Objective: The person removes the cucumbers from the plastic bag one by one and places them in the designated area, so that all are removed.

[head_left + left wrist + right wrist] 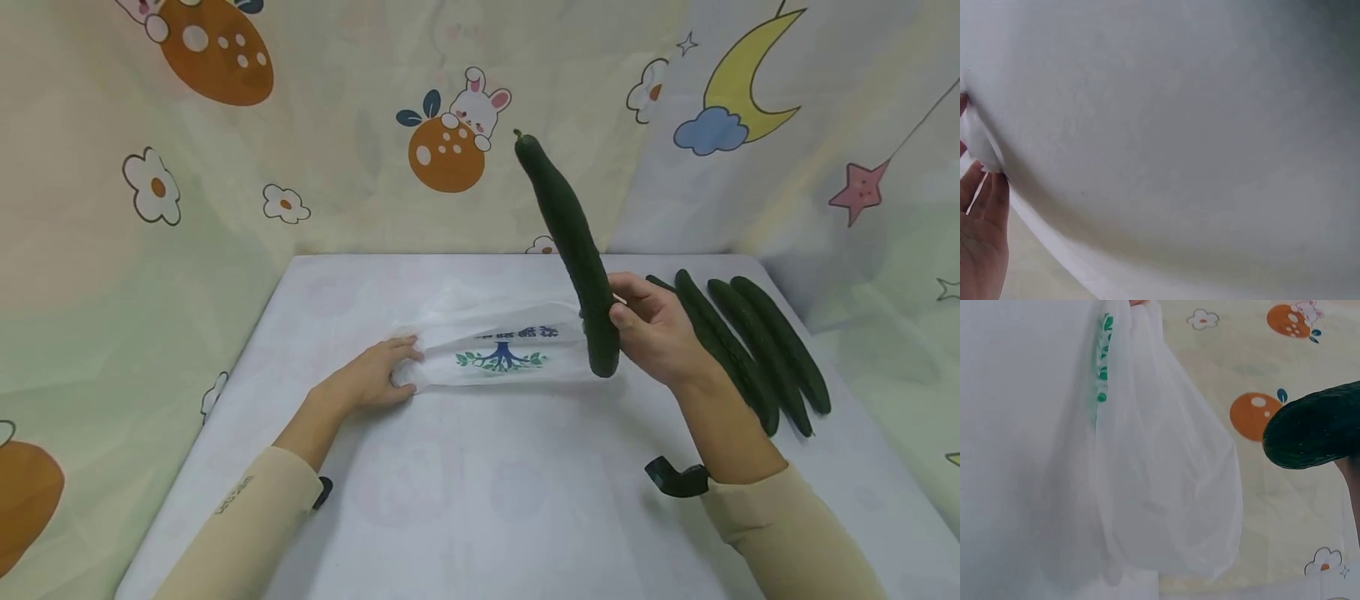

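Note:
My right hand [660,333] grips a long dark green cucumber [566,225] near its lower end, tilted up above the table. Its blunt end shows at the right of the right wrist view, with only a sliver of the hand below. To the left, my left hand [372,372] holds the near end of a white translucent plastic bag [435,367], thumb and fingers spread apart at its edge. The bag bears a blue and green tree print. In the left wrist view the left hand's fingers [994,203] meet a fold of white plastic [982,147].
Several more cucumbers [757,350] lie side by side on the right of the white table [480,500], partly behind the right hand. A patterned cloth backdrop [337,125] with fruit, rabbit, flower and moon drawings surrounds the table. A dark strap [677,478] sits at the right wrist.

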Tool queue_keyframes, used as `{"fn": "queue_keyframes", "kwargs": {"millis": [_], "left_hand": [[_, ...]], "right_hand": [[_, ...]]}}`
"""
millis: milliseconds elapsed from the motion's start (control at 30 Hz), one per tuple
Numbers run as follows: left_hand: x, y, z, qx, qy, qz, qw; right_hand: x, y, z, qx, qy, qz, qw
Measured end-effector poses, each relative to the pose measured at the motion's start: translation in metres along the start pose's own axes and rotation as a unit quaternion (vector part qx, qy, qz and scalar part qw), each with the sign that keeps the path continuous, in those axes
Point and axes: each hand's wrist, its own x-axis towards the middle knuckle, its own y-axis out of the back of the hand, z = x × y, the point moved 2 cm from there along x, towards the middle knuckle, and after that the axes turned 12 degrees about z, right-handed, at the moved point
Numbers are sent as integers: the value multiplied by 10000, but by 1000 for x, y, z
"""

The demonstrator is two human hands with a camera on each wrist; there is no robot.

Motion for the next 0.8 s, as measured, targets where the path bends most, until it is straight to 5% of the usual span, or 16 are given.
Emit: {"fn": "queue_keyframes", "kwargs": {"millis": [567, 800], "left_hand": [[2, -4, 0, -61, -21, -21, 10000], [1, -2, -1, -20, 79, -40, 10000]], "right_hand": [[-30, 45, -4, -120, -356, 1169, 9924], [-40, 59, 0, -177, -289, 1229, 9918]]}}
